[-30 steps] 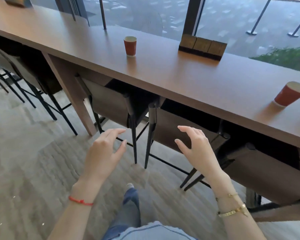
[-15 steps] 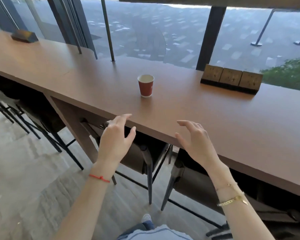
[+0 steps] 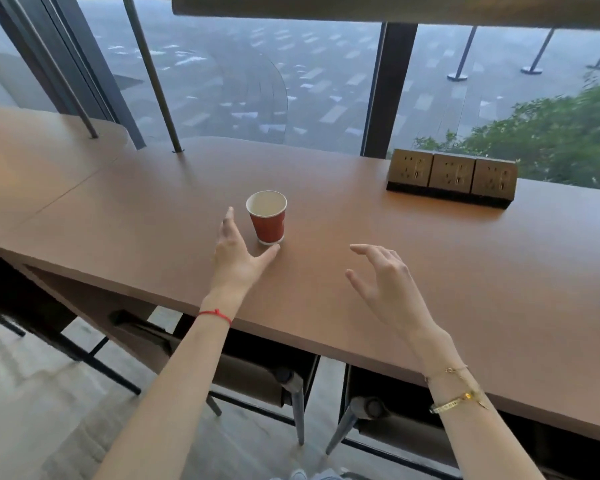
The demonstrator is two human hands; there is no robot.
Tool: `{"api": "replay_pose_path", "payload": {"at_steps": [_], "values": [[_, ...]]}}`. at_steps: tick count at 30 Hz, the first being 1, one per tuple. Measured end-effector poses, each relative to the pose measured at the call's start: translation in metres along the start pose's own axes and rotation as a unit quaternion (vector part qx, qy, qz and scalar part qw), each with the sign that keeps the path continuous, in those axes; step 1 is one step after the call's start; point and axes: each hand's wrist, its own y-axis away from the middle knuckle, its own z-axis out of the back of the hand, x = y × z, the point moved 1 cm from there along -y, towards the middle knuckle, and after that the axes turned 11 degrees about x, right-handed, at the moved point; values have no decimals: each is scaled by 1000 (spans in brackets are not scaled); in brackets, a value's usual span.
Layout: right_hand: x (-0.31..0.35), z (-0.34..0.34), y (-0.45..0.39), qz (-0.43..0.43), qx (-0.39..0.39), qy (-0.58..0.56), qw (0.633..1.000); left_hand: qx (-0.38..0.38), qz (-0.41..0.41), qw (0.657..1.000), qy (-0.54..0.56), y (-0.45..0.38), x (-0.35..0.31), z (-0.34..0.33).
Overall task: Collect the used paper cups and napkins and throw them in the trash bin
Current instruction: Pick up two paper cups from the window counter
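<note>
A red paper cup (image 3: 267,220) with a white inside stands upright on the long brown counter (image 3: 430,271). My left hand (image 3: 238,249) is spread open just left of the cup, fingers up beside its wall and thumb stretched under its base edge, not gripping it. My right hand (image 3: 383,284) hovers open over the counter well to the right of the cup, holding nothing. No napkin and no trash bin are in view.
A block of three brass power sockets (image 3: 452,176) sits at the counter's back right by the window. Thin metal posts (image 3: 153,77) rise from the counter behind the cup. Stools (image 3: 284,379) stand tucked under the counter's front edge.
I have come closer to the counter. My left hand has reached forward over the counter to the cup's left side, and my right hand has moved out above the counter top.
</note>
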Motion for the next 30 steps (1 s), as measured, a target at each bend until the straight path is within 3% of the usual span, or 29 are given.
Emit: {"api": "replay_pose_path", "payload": {"at_steps": [7, 16, 23, 30], "values": [[-17, 3, -12, -18, 7, -5, 1000, -13, 26, 996, 86, -35, -7, -22], [-22, 9, 2, -49, -12, -12, 999, -25, -28, 995, 90, -34, -27, -30], [-23, 23, 47, -98, -55, -11, 994, 52, -151, 981, 112, 13, -73, -46], [-38, 49, 116, -174, -110, 3, 979, 175, -226, 941, 180, 68, -124, -80]]}}
